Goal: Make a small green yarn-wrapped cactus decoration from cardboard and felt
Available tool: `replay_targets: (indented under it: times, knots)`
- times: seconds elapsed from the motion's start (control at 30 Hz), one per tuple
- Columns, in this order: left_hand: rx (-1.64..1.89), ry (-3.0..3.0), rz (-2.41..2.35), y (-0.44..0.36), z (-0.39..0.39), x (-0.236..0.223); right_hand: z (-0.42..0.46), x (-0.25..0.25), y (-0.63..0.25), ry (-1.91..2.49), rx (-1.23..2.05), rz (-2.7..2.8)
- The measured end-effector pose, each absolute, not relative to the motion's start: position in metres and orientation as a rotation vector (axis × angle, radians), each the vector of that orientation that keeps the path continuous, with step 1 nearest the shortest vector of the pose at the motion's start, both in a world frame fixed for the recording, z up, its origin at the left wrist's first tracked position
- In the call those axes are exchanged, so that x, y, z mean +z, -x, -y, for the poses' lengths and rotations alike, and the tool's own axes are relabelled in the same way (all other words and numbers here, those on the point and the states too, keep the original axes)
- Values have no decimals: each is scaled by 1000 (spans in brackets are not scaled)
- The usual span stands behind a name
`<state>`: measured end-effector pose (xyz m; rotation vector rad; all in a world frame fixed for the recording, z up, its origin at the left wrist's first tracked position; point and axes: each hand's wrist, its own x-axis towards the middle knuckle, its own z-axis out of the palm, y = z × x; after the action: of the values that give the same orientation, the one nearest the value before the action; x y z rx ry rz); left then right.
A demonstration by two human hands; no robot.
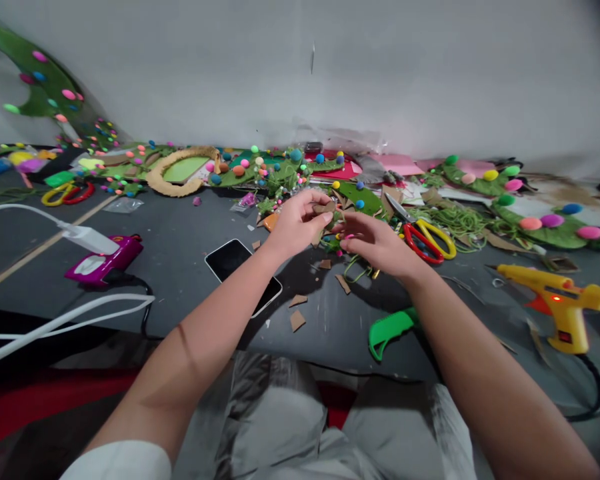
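My left hand [297,223] is closed in a pinch on a small piece of cardboard [324,209] with green yarn about it. Close on the right, my right hand [375,243] has its fingers curled in on the green yarn [338,219]; its fingertips are partly hidden. A loose strand hangs below that hand. Under both hands lie cardboard scraps [297,321] and small coloured pom-poms. A phone [229,259] lies beneath my left forearm. Scissors with red and yellow handles [424,243] rest just right of my right hand.
A yellow glue gun [565,300] with a lit red light stands at the right. A green cutter [390,330] lies near the front edge. At the left are a purple power adapter [105,260] with cables and a second pair of scissors [67,193]. Pom-pom-covered green pieces [575,230] line the back.
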<state>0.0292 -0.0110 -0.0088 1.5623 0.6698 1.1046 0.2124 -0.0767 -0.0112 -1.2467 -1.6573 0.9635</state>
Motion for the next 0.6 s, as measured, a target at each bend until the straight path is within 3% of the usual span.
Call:
replay_targets:
  times: [0.1,0.33,0.6]
  knots:
    - [1070,-1673,-665,-31,14,-10,74,-12,-207,1162,1108,1410]
    - [1081,-2105,-781,-27,17,-18,68,-21,-207,1347,942,1314]
    - [940,-2347,-734,-25,17,-20,67,-17,-204,1318,1010,1326]
